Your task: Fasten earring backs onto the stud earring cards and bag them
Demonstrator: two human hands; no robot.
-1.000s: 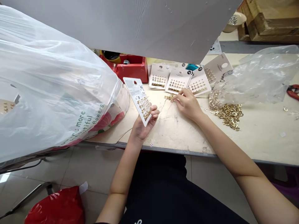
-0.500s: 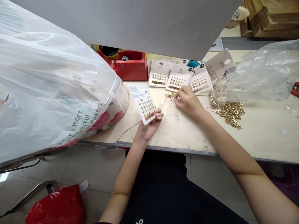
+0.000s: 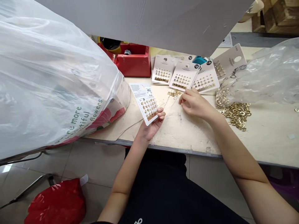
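Note:
My left hand (image 3: 153, 126) grips a white earring card (image 3: 147, 104) by its lower right edge, tilted above the table. The card's back faces me, with a price sticker and rows of gold earring backs. My right hand (image 3: 192, 104) is low over the table, its fingertips pinched together; whatever is between them is too small to make out. Just left of those fingertips lies a small pile of gold pieces (image 3: 174, 93). Several carded earring sets (image 3: 184, 74) overlap behind it.
At left bulges a large plastic bag (image 3: 93, 77). A red tape dispenser (image 3: 137, 63) stands at the back, under a grey panel (image 3: 149, 25). On the right, a heap of gold pieces (image 3: 238, 115) lies beside a clear plastic bag (image 3: 268, 77). The table edge (image 3: 168, 149) is in front of me.
My right hand has drawn slightly back toward me from the small gold pile. The left hand still holds the earring card in much the same place. The whole view has shifted a little.

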